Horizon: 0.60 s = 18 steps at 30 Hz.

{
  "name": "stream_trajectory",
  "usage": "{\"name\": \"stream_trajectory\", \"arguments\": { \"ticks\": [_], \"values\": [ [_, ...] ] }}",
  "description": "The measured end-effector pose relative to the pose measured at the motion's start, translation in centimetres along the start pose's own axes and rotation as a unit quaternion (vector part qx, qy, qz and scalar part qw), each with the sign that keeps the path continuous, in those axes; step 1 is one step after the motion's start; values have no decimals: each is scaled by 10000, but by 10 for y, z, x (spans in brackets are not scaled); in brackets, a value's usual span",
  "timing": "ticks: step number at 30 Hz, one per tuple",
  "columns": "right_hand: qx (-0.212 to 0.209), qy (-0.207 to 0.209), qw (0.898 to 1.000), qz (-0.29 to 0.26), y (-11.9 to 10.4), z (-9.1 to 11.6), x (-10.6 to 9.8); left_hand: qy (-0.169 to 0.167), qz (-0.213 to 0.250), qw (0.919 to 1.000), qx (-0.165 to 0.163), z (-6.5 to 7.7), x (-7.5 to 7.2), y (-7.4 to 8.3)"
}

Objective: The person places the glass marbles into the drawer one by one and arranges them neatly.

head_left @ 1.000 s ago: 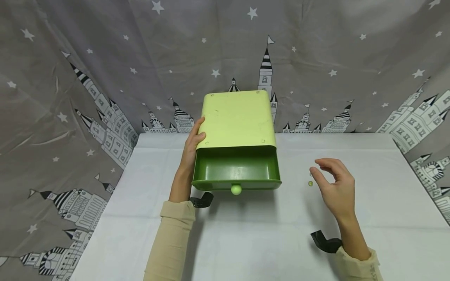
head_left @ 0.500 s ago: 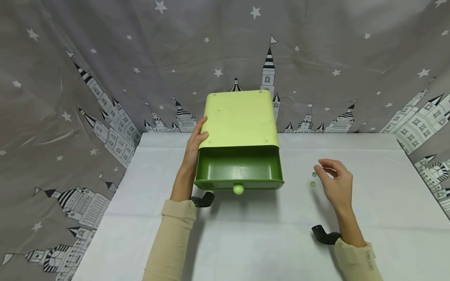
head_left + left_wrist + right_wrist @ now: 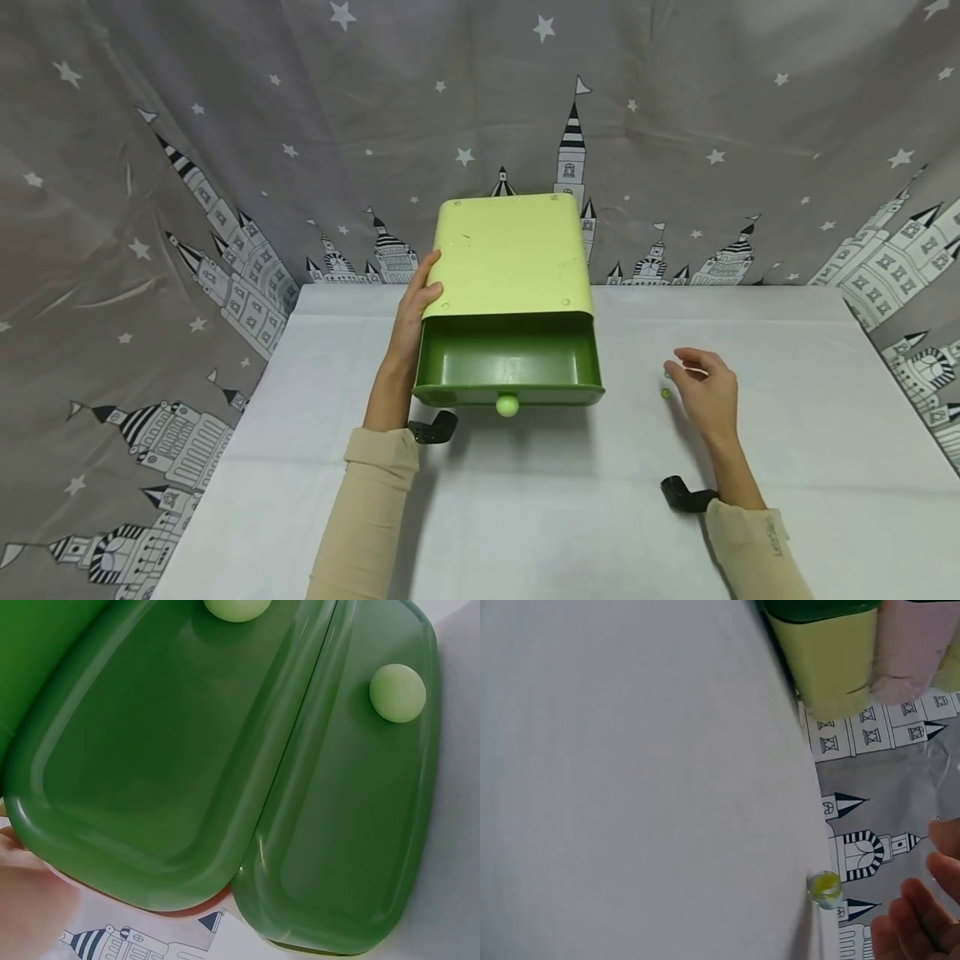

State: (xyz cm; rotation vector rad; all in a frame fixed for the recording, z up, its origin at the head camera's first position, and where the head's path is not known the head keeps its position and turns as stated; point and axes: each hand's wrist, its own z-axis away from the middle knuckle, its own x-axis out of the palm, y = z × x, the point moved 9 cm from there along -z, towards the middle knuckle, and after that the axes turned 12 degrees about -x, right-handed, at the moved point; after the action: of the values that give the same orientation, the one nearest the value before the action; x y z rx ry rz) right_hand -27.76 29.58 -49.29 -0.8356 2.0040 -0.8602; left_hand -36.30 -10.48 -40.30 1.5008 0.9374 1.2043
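Observation:
A small plastic drawer chest point(image 3: 510, 250) with a pale yellow-green top stands at the centre in the head view. Its top drawer point(image 3: 507, 395) is pulled out, with bare green inside and a round light-green knob point(image 3: 507, 406). My left hand point(image 3: 408, 325) lies along the chest's left side, fingertips at the top edge. On the cloth to the right are two small marbles, a green one point(image 3: 666, 393) and another point(image 3: 667, 375) partly behind my fingertips. My right hand point(image 3: 705, 396) hovers beside them, thumb and fingers apart. In the right wrist view the fingers point(image 3: 919, 919) stand apart from the marble point(image 3: 825, 889).
A white cloth point(image 3: 517, 517) covers the table. Behind it hangs a grey curtain point(image 3: 360, 92) printed with castles and stars. Lower drawer fronts point(image 3: 352, 795) with knobs show in the left wrist view; yellow and pink tiers point(image 3: 907, 652) show in the right wrist view.
My right hand has moved a little left and closer to the marbles, its fingertips now overlapping one of them. My left hand and the chest keep their places, apart from slight camera shift.

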Motion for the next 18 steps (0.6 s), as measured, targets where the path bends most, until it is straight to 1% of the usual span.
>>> {"name": "stream_trajectory", "arguments": {
  "ticks": [4, 8, 13, 18],
  "values": [
    [235, -258, 9993, 117, 13, 3, 6, 5, -21, 10000, 15, 0, 0, 0],
    [372, -388, 9983, 229, 21, 6, 8, 14, -24, 10000, 9, 0, 0, 0],
    [329, -378, 9982, 321, 26, 7, 8, 30, -20, 10000, 0, -1, 0, -1],
    [296, -493, 9974, 427, 30, 7, 12, 44, -88, 10000, -17, 0, 0, -1]
  ]
}}
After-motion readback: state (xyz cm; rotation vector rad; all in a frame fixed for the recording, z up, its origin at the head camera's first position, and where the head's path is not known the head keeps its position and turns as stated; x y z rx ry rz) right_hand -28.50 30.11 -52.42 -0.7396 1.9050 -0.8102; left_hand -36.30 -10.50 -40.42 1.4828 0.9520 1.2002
